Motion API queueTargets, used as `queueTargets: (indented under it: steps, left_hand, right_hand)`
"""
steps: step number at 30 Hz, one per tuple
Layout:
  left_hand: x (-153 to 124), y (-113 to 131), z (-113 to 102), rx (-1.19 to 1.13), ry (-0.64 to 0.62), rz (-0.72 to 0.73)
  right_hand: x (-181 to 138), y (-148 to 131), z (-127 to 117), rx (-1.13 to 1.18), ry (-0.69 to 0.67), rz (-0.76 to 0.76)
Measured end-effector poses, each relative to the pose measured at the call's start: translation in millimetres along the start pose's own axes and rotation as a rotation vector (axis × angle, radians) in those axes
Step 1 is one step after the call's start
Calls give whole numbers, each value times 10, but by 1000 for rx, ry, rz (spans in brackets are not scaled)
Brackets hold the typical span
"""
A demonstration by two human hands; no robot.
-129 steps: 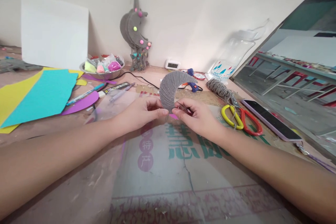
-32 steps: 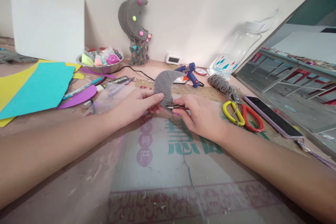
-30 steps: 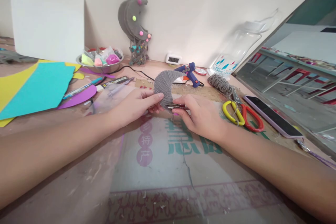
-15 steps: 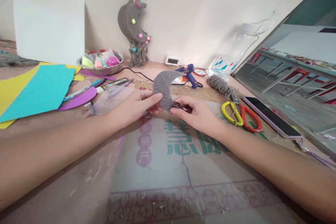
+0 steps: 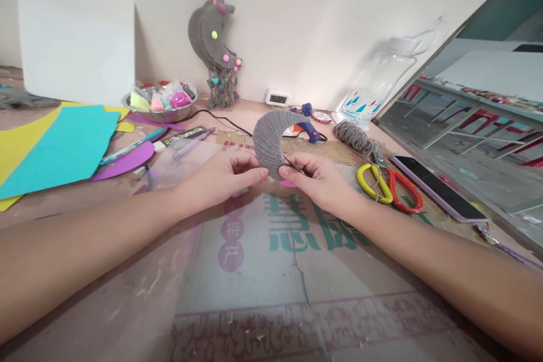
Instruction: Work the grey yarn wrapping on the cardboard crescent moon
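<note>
A grey yarn-wrapped crescent (image 5: 271,138) stands upright above the table's middle. My left hand (image 5: 220,175) pinches its lower left side between thumb and fingers. My right hand (image 5: 322,178) is closed at the crescent's lower tip, pinching a thin dark tool or strand (image 5: 292,163) that I cannot make out. Both forearms reach in from the bottom corners.
Yellow and red scissors (image 5: 388,189), a phone (image 5: 436,186), a bundle of grey yarn (image 5: 354,138) and a blue glue gun (image 5: 309,124) lie to the right. Teal and yellow foam sheets (image 5: 59,147), pens and a metal bowl (image 5: 159,110) lie left. A finished moon decoration (image 5: 214,45) leans on the wall.
The crescent has been tilted more upright and lifted slightly. My right hand has shifted from flat beside it to pinching at its lower tip.
</note>
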State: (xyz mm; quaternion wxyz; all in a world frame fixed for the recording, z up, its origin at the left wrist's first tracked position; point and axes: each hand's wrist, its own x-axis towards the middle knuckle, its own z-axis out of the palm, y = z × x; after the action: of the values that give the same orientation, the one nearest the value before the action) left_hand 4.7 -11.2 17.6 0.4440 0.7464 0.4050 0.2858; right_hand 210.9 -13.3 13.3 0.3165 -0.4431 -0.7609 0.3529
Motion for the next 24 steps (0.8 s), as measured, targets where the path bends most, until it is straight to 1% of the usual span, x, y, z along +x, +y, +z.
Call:
queueTargets:
  steps: [4,10,13,17,19,22,24]
  left_hand:
    - [0,4,-3,31,19,6]
    - [4,34,1,18,13,13]
    - [3,26,-7,-42,16,0]
    - [10,-38,-27,-191,81,8]
    - [10,-62,-34,-220,88,-15]
    - [5,-59,-34,-183,77,-51]
    - [4,-43,-27,-129,38,-40]
  right_hand:
    - [-4,9,11,-2,4,-1]
    - [2,34,16,21,-3,-9]
    - [7,33,10,40,-11,-10]
    - [4,4,3,82,-47,-45]
    - [-1,-9,-1,89,-57,-57]
    - [-7,-19,-6,84,-54,-51]
    - [-6,-22,-7,85,-45,-40]
